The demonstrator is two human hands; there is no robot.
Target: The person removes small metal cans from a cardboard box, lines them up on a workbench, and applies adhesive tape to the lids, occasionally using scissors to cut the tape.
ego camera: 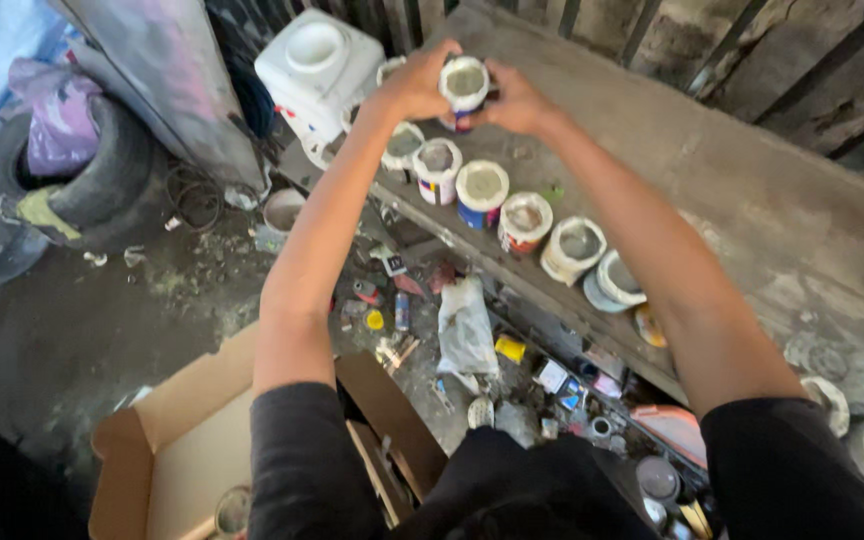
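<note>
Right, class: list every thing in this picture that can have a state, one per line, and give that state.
Can in both hands: lifted, held, dusty lid on.
Left hand: gripping the can.
Right hand: gripping the can.
Row of cans: upright on ledge, lidded.
Cardboard box: open.

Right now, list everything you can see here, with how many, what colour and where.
small round paint-stained can: one, white, held up in both hands over the ledge
row of round open cans: about seven, white with coloured labels, along the ledge edge
long concrete ledge: one, grey, running across the right side
square plastic container: one, white, at the ledge's far end
open cardboard box: one, brown, on the ground at lower left
rubber tyres: at least two, black, at left
crumpled plastic bag: one, whitish, among litter below the ledge
left hand: on the can's left side
right hand: on the can's right side
</note>
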